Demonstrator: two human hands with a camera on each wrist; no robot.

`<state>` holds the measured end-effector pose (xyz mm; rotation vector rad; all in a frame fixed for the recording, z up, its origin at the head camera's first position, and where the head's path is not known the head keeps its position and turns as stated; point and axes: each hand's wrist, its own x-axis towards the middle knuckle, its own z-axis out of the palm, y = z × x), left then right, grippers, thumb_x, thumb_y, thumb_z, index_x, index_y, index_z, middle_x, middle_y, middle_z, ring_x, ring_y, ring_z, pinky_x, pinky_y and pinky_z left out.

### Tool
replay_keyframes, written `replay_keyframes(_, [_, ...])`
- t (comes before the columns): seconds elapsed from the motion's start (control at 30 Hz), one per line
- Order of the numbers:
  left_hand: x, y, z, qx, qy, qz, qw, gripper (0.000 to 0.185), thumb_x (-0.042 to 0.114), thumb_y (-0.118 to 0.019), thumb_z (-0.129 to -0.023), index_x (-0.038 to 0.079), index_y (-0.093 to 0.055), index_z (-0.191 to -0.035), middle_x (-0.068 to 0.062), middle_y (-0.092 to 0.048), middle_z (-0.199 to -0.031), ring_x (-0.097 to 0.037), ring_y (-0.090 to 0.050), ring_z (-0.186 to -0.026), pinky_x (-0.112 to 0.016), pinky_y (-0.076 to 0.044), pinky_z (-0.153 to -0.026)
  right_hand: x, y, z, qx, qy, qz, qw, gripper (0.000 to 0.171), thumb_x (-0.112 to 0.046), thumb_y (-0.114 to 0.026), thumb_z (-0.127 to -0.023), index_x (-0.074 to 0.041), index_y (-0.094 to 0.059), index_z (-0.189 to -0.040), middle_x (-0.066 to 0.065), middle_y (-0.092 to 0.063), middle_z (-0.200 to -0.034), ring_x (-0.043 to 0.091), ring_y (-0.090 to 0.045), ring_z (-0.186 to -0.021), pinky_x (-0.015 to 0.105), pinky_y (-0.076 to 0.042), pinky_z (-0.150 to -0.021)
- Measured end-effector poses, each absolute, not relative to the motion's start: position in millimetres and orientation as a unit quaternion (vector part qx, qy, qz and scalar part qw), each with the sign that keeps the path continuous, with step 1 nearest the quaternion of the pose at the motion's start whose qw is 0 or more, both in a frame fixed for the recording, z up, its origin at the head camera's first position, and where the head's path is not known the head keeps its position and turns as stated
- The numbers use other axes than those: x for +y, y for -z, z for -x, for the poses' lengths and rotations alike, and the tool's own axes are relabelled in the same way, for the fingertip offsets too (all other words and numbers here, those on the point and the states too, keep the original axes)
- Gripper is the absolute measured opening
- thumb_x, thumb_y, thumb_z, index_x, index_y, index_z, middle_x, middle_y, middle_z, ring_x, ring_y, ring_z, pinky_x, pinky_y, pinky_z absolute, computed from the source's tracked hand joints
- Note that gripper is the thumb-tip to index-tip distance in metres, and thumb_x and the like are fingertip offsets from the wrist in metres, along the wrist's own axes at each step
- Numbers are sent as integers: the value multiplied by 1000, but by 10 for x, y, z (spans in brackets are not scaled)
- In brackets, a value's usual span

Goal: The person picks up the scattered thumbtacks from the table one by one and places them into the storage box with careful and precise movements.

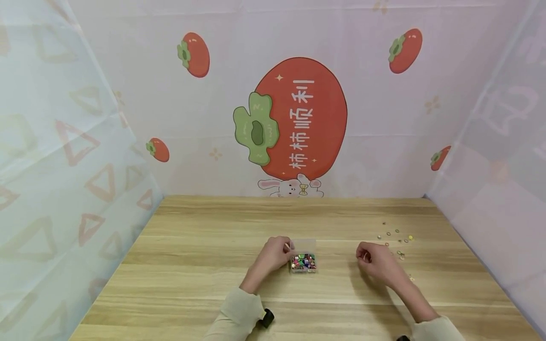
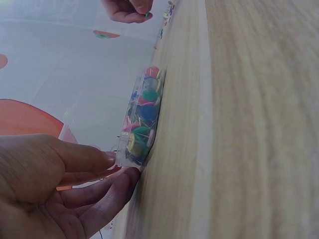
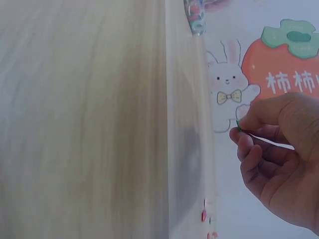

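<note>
A small clear plastic box [image 1: 304, 269] of colourful thumbtacks [image 2: 148, 110] sits on the table, its clear lid [image 1: 304, 245] raised at the back. My left hand [image 1: 275, 253] grips the box's left end between thumb and fingers, as the left wrist view shows. To the right of the box and above the table, my right hand [image 1: 378, 263] pinches a tiny green thumbtack [image 3: 239, 126] between thumb and fingertip. Most of that tack is hidden by the fingers.
Several small loose tacks [image 1: 411, 237] lie scattered on the right part of the wooden table [image 1: 192, 265], beyond and beside the right hand. A printed backdrop [image 1: 367, 118] rises behind the table, with sheets on both sides.
</note>
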<state>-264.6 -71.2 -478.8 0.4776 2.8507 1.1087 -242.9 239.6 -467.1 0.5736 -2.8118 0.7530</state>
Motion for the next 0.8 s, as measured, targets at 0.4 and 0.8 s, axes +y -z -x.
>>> replay_keyframes(0.4, [-710, 4772, 2639, 917, -364, -161, 20, 7, 11, -73, -90, 6, -68, -89, -10, -74, -88, -18, -69, -79, -28, -54, -66, 2058, 4685, 2461, -935, -281, -200, 81, 20, 2, -68, -79, -16, -63, -75, -11, -56, -67, -1, -47, -63, 19, -43, -59])
replay_keyframes(0.8, [-704, 4773, 2646, 918, -362, -159, 22, 7, 10, -73, -90, 5, -68, -90, -11, -74, -88, -21, -69, -81, -33, -56, -69, 1731, 4681, 2447, -921, -297, -242, 66, 19, 4, -68, -80, -15, -64, -76, -9, -60, -69, -2, -49, -64, 19, -45, -60])
